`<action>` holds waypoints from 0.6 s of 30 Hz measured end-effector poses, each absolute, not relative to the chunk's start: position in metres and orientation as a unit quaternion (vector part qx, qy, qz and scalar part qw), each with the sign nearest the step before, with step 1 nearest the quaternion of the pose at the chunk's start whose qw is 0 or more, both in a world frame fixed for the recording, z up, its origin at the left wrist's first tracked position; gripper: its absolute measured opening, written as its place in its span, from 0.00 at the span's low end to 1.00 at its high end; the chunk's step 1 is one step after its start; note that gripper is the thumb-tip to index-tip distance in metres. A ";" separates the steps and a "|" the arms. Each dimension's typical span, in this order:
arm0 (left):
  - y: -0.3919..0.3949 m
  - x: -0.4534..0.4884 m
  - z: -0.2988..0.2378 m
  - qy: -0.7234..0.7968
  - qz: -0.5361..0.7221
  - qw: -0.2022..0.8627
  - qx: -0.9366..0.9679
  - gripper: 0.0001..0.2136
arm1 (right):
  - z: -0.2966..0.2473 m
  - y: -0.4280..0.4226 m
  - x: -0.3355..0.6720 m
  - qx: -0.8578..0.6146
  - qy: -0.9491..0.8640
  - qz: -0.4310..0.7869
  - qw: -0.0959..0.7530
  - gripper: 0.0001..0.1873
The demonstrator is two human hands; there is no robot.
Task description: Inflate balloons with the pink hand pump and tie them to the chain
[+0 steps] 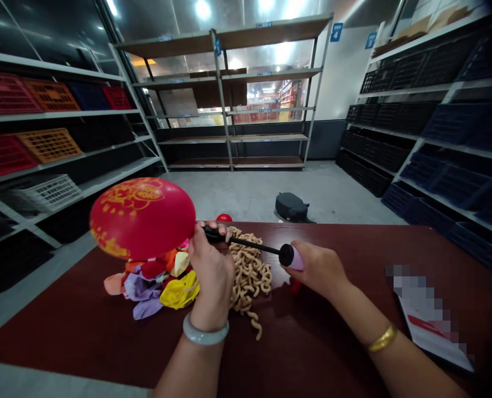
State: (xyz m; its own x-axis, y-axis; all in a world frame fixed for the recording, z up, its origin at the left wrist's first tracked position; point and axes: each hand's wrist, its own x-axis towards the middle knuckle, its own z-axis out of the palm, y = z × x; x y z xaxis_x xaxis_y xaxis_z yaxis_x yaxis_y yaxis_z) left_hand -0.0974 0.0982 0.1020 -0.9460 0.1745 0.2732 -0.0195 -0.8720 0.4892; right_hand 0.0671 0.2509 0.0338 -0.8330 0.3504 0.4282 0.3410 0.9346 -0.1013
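Note:
My left hand (210,257) is closed around the black end of a hand balloon pump (254,244), at the neck of an inflated red balloon (142,218) with gold print. The balloon points off to the left. My right hand (318,268) grips the pump's lilac part (297,258), and a dark rod stretches between the two hands. Under the red balloon lies a heap of limp balloons (179,290) in yellow, purple, orange and other colours. Beyond my left wrist spreads a pile of beige, curly, twisted pieces (250,271), whose kind I cannot make out.
The dark red table (354,342) holds a partly blurred flat packet (430,326) at right. A red round thing (224,218) shows past the far edge, and a dark bag (291,207) lies on the floor. Shelves with crates (49,145) flank both sides; a rack (225,99) stands behind.

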 end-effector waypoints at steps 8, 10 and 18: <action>0.135 -0.051 0.073 0.257 0.949 0.123 0.133 0.06 | 0.041 0.235 0.065 -0.190 -0.958 0.005 0.216 0.21; 0.141 -0.037 0.065 0.271 0.941 0.158 0.129 0.06 | 0.043 0.229 0.064 -0.193 -0.957 0.021 0.217 0.20; 0.139 -0.014 0.068 0.292 0.926 0.170 0.166 0.08 | 0.050 0.217 0.067 -0.186 -0.951 0.052 0.243 0.18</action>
